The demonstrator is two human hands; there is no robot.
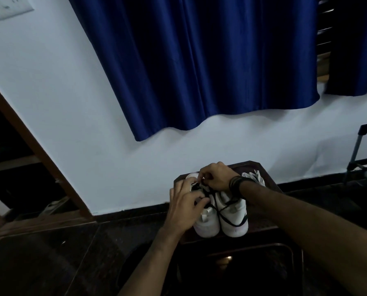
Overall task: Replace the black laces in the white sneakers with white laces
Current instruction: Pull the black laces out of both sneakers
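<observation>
Upper left of frame: pale switch plate point(6, 7) on the white wall point(56, 86). Below it, along the left edge, a brown wooden door frame point(32, 142) runs diagonally down to the dark polished floor point(50, 263).

Upper centre: dark blue satin curtain point(199, 60) hanging against the wall, hem wavy.

Lower centre: pair of white low-top sneakers point(233, 223) side by side on a small dark brown wooden table point(270, 229), heels toward the camera, toes toward the wall. Black laces point(227, 218) lie loose across the nearer parts of both shoes.

Left hand point(185, 207): rests on the left sneaker, fingers curled onto its upper near the lace; whether they pinch the lace cannot be told, contact point is dim.

Right hand point(217, 176): above the far part of the left sneaker, fingers curled together, thumb and forefinger pinching a strand of black lace. Dark band point(236, 184) on the wrist.

Just right of that wrist, at the table's far right: bundle of white laces point(256, 177) lying on the tabletop, partly hidden by the forearm.

Right edge of frame: black metal-framed rack point(364, 150) standing on the floor by the wall; a second blue curtain panel point(357, 50) above it.
</observation>
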